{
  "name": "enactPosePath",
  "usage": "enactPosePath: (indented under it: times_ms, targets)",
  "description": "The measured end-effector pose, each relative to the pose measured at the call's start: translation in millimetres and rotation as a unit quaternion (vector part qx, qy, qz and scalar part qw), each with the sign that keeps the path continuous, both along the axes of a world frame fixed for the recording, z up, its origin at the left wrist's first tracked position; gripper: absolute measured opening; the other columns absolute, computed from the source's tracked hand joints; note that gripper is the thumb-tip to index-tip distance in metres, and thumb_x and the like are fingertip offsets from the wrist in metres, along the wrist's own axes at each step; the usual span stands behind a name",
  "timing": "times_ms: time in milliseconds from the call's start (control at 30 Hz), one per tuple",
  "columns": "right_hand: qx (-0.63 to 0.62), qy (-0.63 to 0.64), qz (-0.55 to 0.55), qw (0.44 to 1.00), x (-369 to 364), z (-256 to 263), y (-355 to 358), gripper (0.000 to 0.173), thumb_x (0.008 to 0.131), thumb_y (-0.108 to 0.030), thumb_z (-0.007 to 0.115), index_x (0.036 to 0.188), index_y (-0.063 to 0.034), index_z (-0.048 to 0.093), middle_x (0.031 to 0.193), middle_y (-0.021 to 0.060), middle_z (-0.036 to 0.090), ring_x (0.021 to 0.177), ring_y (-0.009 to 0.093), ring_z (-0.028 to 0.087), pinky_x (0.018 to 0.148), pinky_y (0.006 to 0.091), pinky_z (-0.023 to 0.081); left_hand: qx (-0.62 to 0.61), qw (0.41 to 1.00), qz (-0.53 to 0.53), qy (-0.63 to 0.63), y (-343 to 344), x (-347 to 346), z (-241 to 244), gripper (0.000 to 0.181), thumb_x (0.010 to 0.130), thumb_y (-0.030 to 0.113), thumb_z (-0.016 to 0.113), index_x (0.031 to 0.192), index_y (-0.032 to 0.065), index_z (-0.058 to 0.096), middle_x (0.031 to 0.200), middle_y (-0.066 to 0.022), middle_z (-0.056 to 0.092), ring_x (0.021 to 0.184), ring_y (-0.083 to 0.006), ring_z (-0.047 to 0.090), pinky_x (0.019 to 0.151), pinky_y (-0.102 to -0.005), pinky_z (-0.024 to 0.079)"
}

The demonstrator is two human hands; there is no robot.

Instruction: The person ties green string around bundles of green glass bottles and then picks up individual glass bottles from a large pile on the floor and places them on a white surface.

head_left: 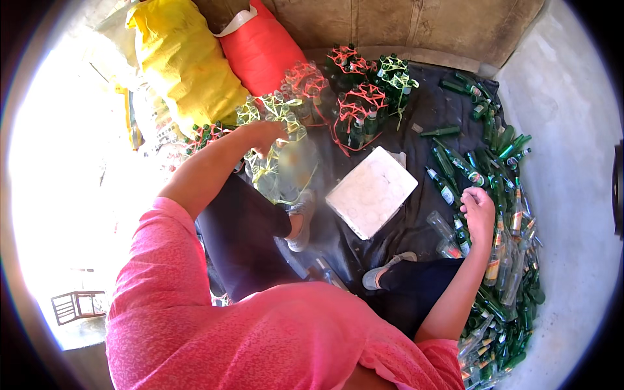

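Observation:
My left hand (267,137) is over a bundle of clear glass bottles (268,183) tied at the necks with yellow-green plastic twine (265,168). Its fingers point down among the necks and are partly hidden, so whether they grip anything cannot be told. On the other side, my right hand (478,208) hovers over loose green glass bottles (443,187), its fingers loosely curled with nothing visible in them. Between my hands, a worn white slab (373,192) lies on the dark sheet (336,165). A hazy blur covers part of the clear bottles.
Bottle bundles tied with red twine (360,109) and green twine (396,73) stand farther back. Behind them lean a yellow sack (183,63) and a red sack (263,48). Loose bottles (507,292) heap along the pale wall (565,161). My shoes (302,222) flank the slab.

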State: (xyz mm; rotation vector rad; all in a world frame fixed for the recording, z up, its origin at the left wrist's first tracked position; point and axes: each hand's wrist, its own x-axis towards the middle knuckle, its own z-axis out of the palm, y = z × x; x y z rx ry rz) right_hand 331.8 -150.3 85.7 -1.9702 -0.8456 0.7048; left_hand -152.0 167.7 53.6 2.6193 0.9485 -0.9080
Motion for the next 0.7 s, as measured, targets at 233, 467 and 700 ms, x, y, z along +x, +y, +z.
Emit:
enactPosePath:
  times_ms: [233, 467, 700]
  targets:
    - [-0.009, -0.011, 0.002, 1.000, 5, -1, -2, 0.017, 0.096, -0.014, 0.065, 0.105, -0.0001, 0.070, 0.086, 0.0023, 0.068, 0.068, 0.009, 0.059, 0.066, 0.0266, 0.048, 0.009, 0.999, -0.001, 0.036, 2, -38, -24, 0.070, 0.056, 0.013, 0.089, 0.122, 0.0213, 0.065, 0.127, -0.0094, 0.053, 0.115, -0.0344, 0.064, 0.086, -0.0483, 0.056]
    - [-0.026, 0.000, -0.014, 1.000, 11, -5, -9, 0.020, 0.095, -0.015, 0.066, 0.110, -0.0007, 0.069, 0.090, 0.0028, 0.068, 0.070, 0.008, 0.059, 0.066, 0.0258, 0.049, 0.008, 0.998, 0.049, 0.025, 3, -95, -50, 0.068, 0.054, 0.013, 0.089, 0.117, 0.0212, 0.065, 0.122, -0.0089, 0.054, 0.113, -0.0344, 0.065, 0.083, -0.0499, 0.056]
    - [-0.043, -0.009, -0.019, 0.999, 16, -9, -10, 0.021, 0.096, -0.015, 0.065, 0.111, -0.0003, 0.069, 0.091, 0.0017, 0.068, 0.071, 0.008, 0.058, 0.067, 0.0256, 0.049, -0.011, 0.993, 0.114, 0.032, -6, -131, -65, 0.072, 0.054, 0.014, 0.090, 0.120, 0.0227, 0.064, 0.125, -0.0090, 0.053, 0.115, -0.0350, 0.064, 0.083, -0.0501, 0.055]
